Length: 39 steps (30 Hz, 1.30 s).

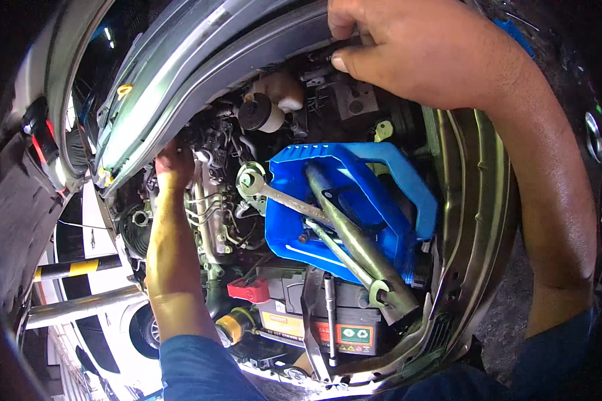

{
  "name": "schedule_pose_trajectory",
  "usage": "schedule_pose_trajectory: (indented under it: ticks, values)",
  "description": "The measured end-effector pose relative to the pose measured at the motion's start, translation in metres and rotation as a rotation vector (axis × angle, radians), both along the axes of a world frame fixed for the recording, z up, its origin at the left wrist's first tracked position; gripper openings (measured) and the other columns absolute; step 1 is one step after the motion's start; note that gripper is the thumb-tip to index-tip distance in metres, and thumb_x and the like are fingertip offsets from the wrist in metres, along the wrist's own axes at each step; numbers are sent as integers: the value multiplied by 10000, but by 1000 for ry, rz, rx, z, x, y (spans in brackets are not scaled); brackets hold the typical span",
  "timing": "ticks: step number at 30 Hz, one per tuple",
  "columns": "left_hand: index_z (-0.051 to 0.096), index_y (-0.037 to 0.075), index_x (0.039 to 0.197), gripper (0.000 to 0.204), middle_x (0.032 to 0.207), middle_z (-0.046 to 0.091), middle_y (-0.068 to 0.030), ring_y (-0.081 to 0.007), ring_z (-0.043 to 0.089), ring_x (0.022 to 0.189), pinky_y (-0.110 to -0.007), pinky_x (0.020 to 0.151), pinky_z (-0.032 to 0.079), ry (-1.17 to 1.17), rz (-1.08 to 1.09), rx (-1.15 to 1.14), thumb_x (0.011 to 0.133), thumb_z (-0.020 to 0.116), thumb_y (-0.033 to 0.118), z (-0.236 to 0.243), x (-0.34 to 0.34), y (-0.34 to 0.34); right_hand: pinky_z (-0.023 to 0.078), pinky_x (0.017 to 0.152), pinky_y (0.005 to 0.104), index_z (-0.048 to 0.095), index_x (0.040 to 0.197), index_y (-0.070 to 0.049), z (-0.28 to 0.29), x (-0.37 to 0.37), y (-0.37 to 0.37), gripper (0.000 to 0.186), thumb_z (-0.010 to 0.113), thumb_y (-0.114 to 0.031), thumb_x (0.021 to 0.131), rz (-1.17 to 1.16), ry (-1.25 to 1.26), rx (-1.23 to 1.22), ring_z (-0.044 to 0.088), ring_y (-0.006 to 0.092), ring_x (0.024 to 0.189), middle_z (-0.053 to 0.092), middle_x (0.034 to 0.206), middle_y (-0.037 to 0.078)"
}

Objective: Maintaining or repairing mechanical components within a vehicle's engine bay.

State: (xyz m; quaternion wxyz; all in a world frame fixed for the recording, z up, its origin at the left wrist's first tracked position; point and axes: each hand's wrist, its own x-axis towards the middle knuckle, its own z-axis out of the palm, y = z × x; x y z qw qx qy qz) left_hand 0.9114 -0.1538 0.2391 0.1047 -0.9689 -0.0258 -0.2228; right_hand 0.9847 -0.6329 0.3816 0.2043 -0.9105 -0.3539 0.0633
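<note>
Well into the engine bay, with a blue tray of tools between my arms

My left hand [174, 166] reaches in among the pipes at the far left of the engine [211, 217], which lies left of the blue tray [282, 230]. Its fingers are mostly hidden, so I cannot tell what they grip. My right hand [428, 53] is up at the top edge, thumb and fingers curled with a narrow gap; I cannot tell whether anything is held there. Below it, left of centre, sits a pale reservoir with a dark cap [256, 115].

Across the tray lies a large wrench [287, 199], its ring end jutting past the left wall. A metal tube [374, 247] slants over the near rim, a smaller wrench [341, 254] alongside. Nearer me are a battery [294, 291] and a red cover [249, 291].
</note>
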Motion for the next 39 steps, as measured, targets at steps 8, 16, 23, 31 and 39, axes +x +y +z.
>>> schedule_pose_trajectory:
  ticks: [8,16,23,31,39]
  values:
    - [616,145,1220,410,1145,635,-226,-438,611,1030,-530,898,492,62,143,-58,839,613,296,1,-1,2,479,758,425,595,966,4,-30,17,12,253,632,-228,872,78,-174,186,601,289,823,607,869,167]
    - [619,126,1166,354,1104,640,-224,-455,606,1004,-537,844,500,34,137,-102,818,586,182,5,-1,-4,466,652,391,575,948,-7,-46,26,11,212,663,-175,854,21,-220,244,566,235,703,562,752,115]
    - [634,144,1151,324,1092,642,-220,-455,606,989,-534,832,499,63,136,-177,834,587,192,2,0,-1,473,652,387,584,933,-5,-44,24,11,195,663,-164,854,3,-196,238,578,219,717,573,755,114]
    - [634,129,1136,318,1047,652,-221,-462,611,956,-532,825,499,31,108,-179,825,595,184,0,1,4,460,624,371,577,922,-9,-44,24,12,183,666,-158,861,-23,-165,244,552,204,671,556,723,89]
    - [626,147,1174,374,1140,636,-214,-443,599,1034,-523,867,492,27,117,-89,802,609,182,2,-1,-5,443,579,358,577,921,-7,-43,24,12,174,665,-144,859,6,-155,242,539,176,627,542,680,82]
